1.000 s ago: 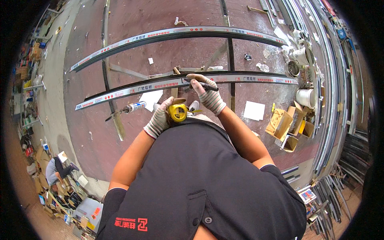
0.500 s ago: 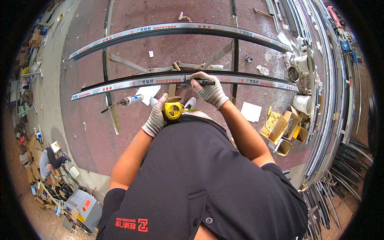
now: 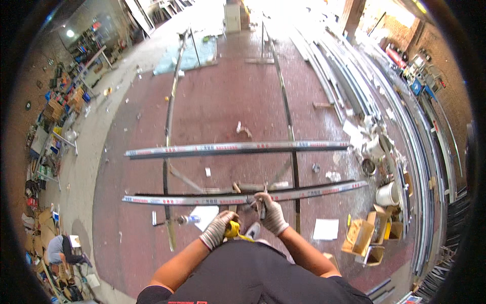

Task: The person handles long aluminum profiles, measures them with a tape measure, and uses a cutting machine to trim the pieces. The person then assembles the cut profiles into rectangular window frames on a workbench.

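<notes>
Closed around a yellow tape measure (image 3: 233,229), my left hand (image 3: 218,230) in a striped work glove is just above my waist. My right hand (image 3: 274,217), gloved as well, grips a dark marker (image 3: 261,206), slightly blurred, at the near edge of a long metal profile (image 3: 172,200). This profile lies crosswise with a pale printed film along it. Farther off, a second profile (image 3: 228,147) of the same look runs roughly parallel. Both rest across two long dark rails (image 3: 288,109). A sealant tube (image 3: 188,219) lies left of my left hand.
Cardboard boxes (image 3: 357,237) and a white bucket (image 3: 388,194) stand at the right, beside long stacked profiles (image 3: 349,76). White sheets (image 3: 326,229) lie on the red floor (image 3: 228,106). A person (image 3: 63,251) crouches among cartons at the lower left.
The view has tilted up, showing more of the far floor. My right hand has turned the marker from lying along the profile to pointing across it. The tape measure has turned in my left hand.
</notes>
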The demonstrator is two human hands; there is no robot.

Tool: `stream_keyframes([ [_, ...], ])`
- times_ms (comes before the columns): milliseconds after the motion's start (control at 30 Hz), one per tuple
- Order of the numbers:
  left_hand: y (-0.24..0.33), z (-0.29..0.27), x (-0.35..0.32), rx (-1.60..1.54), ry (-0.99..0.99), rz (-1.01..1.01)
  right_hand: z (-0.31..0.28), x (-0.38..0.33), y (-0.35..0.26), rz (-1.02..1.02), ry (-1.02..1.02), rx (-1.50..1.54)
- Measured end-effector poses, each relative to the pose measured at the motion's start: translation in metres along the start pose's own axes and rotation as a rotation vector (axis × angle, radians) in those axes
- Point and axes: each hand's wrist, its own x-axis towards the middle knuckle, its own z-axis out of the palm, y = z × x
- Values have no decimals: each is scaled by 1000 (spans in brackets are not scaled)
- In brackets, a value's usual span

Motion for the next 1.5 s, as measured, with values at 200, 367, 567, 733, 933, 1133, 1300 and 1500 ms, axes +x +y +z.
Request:
stream_keyframes([
  [200, 48, 17, -37, 588, -149, 332, 40, 12, -48, -133, 33, -288],
  [367, 62, -26, -95, 566, -103, 408, 84, 19, -98, -204, -136, -436],
  [567, 41, -110, -140, 312, -41, 429, 153, 20, -160, -200, -222, -640],
  [733, 15, -159, -189, 281, 104, 421, 173, 46, -183, -243, -111, -148],
  [933, 6, -178, -248, 565, 429, 648, 187, 37, -220, 130, -481, 647],
  [1133, -11, -147, -280, 636, 647, 699, 198, 19, -244, 124, -801, 884],
  [1300, -23, -101, -278, 575, 721, 776, 187, 13, -232, -79, -867, 725],
  [1500, -36, -46, -265, 636, 744, 764, 147, 3, -201, -28, -965, 773],
])
